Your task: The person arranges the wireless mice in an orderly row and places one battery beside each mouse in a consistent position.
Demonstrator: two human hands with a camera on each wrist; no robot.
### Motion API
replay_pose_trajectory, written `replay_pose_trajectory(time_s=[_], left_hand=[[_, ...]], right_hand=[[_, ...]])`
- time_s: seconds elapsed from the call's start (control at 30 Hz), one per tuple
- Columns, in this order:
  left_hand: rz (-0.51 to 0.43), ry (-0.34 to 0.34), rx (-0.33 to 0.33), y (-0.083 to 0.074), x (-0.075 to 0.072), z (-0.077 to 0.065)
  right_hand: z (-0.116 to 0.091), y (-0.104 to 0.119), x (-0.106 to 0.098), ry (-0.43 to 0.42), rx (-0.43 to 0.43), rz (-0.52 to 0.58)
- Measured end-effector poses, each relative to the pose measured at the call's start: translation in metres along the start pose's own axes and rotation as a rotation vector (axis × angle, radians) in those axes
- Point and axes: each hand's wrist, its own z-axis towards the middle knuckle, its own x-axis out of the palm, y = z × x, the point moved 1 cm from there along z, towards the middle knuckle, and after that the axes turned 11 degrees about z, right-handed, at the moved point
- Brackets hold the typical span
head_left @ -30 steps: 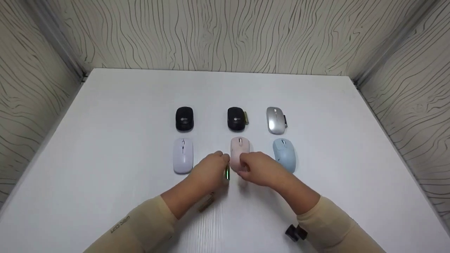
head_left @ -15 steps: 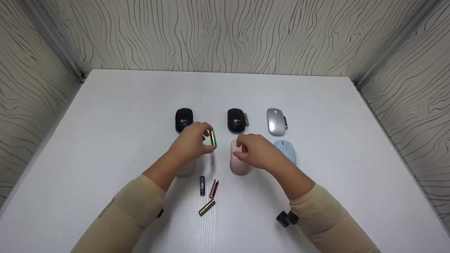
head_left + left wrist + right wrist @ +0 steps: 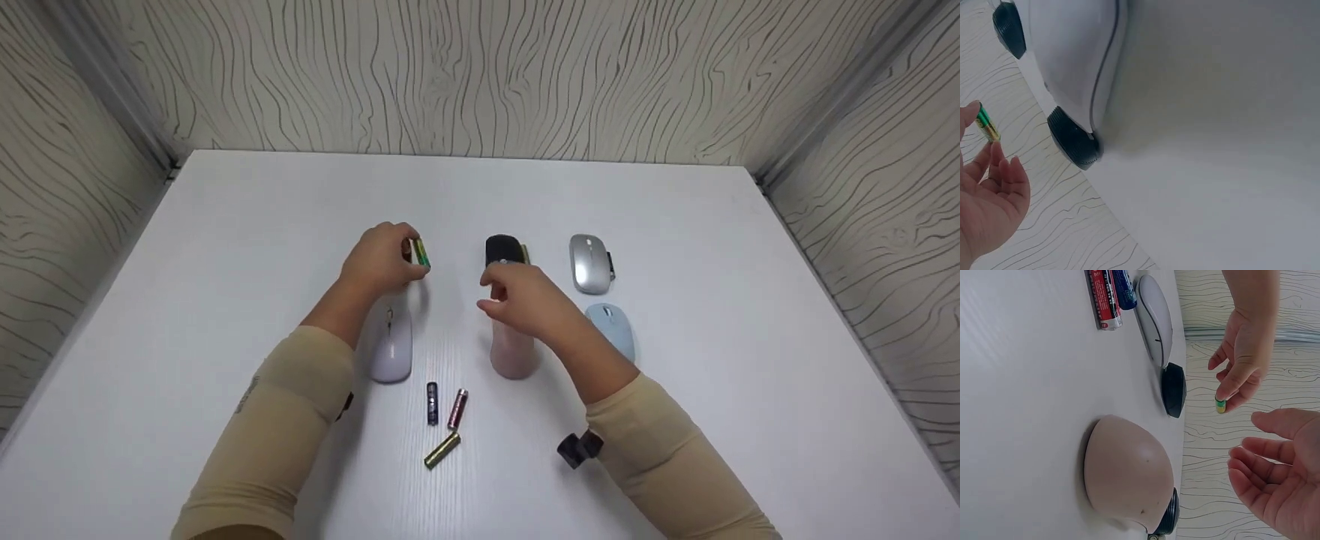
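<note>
the left hand [image 3: 381, 259] pinches a green and gold battery [image 3: 421, 254] by its end between thumb and fingertip, so most of its length stands free and near upright, lifted off the white surface [image 3: 225, 247] above and just behind the white mouse [image 3: 392, 345]; the left wrist view shows the same battery [image 3: 986, 125] at the fingertips with the other fingers [image 3: 1008, 177] loosely curled under it. taking the pink mouse [image 3: 513, 352] as the landmark, the held battery is up and to its left, well apart from it, and the right hand [image 3: 525, 300] hovers directly over its far end with fingers spread and relaxed, holding nothing, the palm turned toward the left hand as the right wrist view [image 3: 1278, 472] shows. the mice lie in rows with their long axes parallel: a black mouse [image 3: 504, 250] just behind the pink mouse, a silver mouse [image 3: 590, 262] behind and to its right, a pale blue mouse [image 3: 615, 330] just to its right and partly hidden by the right forearm. another black mouse [image 3: 1174, 390] sits under the left hand, hidden from the head camera. in front and to the left of the pink mouse three loose batteries lie close together: a dark one [image 3: 432, 403], a reddish one [image 3: 457, 409] and a gold one [image 3: 442, 450]. the left forearm crosses over the white mouse and blocks part of it.
</note>
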Motion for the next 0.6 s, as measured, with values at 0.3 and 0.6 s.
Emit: replay_pose_trajectory(time_s=[0.3, 0.6], left_hand=[[0.112, 0.031, -0.065, 0.005, 0.006, 0.017], [0.178, 0.037, -0.073, 0.011, 0.016, 0.028]], right_hand=[[0.025, 0.001, 0.017, -0.026, 0.037, 0.055], [0.037, -0.005, 0.028, -0.059, 0.048, 0.113]])
